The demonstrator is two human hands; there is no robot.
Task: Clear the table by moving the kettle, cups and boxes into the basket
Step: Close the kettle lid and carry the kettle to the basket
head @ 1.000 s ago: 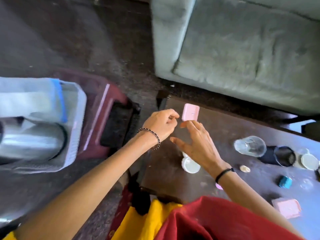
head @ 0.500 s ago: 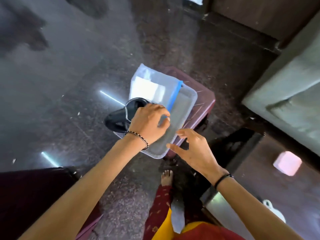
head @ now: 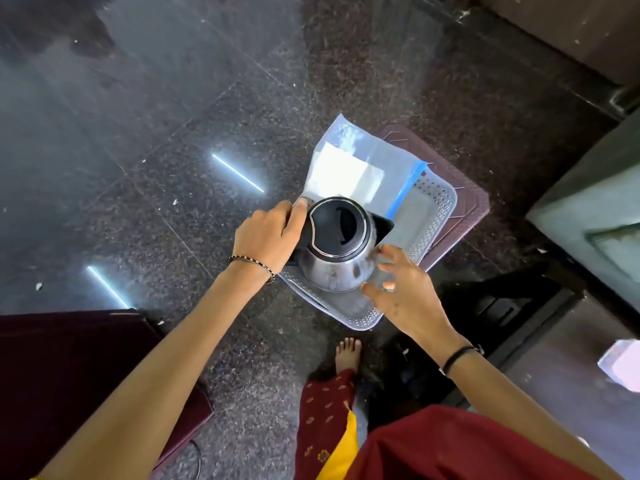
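A steel kettle (head: 341, 268) with a black lid stands upright inside the pale perforated basket (head: 433, 216). My left hand (head: 268, 237) is closed around its black handle on the left side. Spread fingers of my right hand (head: 403, 292) touch the kettle's right side near the spout. A clear plastic bag (head: 353, 168) with a blue strip and white contents lies in the basket's far end. At the right edge a pink box (head: 623, 363) lies on the dark table (head: 568, 368).
The basket rests on a maroon stool (head: 471, 199) standing on the dark speckled floor. A maroon seat (head: 69, 375) fills the lower left. A grey-green sofa (head: 588, 216) is at the right. My bare foot (head: 348, 353) is just below the basket.
The view has swung from the table to the basket. My left hand has taken the kettle's handle and the kettle now stands upright. My right hand has come against its side.
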